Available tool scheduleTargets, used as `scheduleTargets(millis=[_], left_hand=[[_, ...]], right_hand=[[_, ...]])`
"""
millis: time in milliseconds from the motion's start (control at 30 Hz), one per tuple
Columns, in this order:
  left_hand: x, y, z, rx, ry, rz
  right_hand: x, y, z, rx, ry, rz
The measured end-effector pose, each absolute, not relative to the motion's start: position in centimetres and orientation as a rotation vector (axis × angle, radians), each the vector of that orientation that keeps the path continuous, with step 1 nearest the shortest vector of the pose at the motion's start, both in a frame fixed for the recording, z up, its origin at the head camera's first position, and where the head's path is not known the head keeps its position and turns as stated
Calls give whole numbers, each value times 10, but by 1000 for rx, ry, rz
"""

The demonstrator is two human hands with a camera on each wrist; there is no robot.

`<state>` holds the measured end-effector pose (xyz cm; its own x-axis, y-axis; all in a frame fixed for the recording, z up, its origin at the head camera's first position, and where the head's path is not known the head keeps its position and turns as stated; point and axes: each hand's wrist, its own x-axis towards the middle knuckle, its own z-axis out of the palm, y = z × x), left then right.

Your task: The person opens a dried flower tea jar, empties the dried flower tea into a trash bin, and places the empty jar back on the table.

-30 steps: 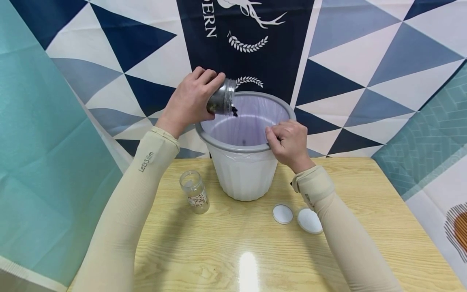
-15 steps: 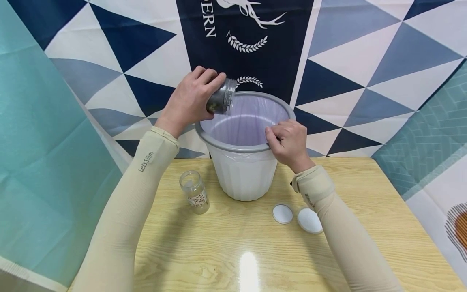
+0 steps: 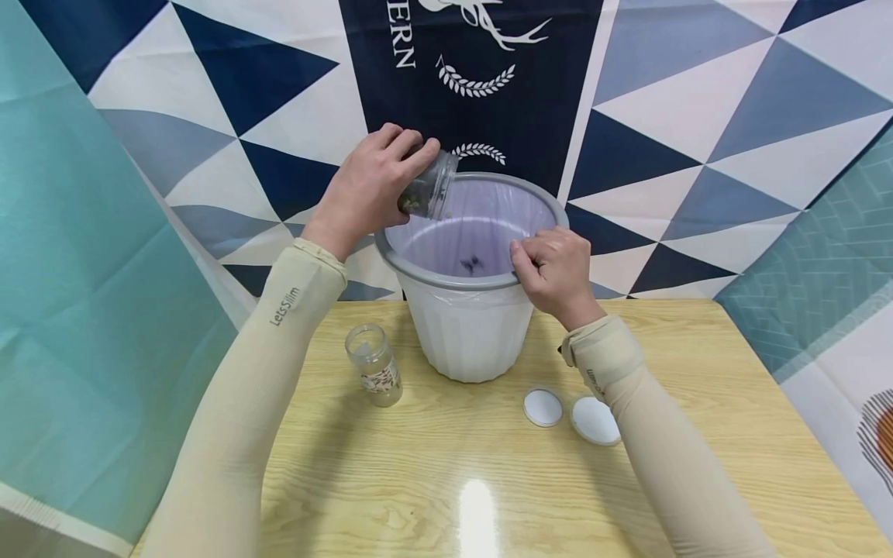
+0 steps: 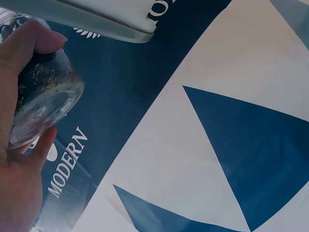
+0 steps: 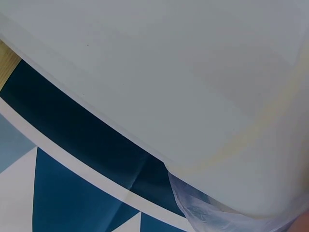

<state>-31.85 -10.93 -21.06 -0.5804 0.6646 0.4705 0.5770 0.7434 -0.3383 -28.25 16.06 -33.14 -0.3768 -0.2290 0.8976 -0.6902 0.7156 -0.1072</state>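
Observation:
My left hand (image 3: 370, 186) grips a clear jar (image 3: 431, 184), tipped on its side with its open mouth over the left part of the bin. In the left wrist view, small brown-green bits cling inside the jar (image 4: 48, 79) near its base. The white bin (image 3: 467, 333) has a grey rim and a thin purple liner (image 3: 502, 209). A dark clump (image 3: 472, 265) shows against the liner, inside near the front. My right hand (image 3: 554, 271) holds the bin's front right rim with curled fingers. The right wrist view is mostly filled by the bin's wall (image 5: 169, 96).
A second clear jar (image 3: 377, 372) with a printed label stands uncapped on the wooden table (image 3: 391, 480), left of the bin. Two round white lids (image 3: 543, 408) lie to the right, one partly behind the right forearm. Patterned cloth (image 3: 279, 70) hangs close behind.
Dark bits at the jar's mouth one second ago have dropped, and a dark clump now shows lower inside the bin. The jar is tilted slightly more; the right hand keeps its hold.

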Motion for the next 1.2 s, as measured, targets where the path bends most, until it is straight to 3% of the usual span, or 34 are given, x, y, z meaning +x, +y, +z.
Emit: scheduleTargets(millis=[1200], left_hand=[[-318,-109,-211,-926,-2317,199]], right_hand=[[-283,160,-332,717,-1928,604]])
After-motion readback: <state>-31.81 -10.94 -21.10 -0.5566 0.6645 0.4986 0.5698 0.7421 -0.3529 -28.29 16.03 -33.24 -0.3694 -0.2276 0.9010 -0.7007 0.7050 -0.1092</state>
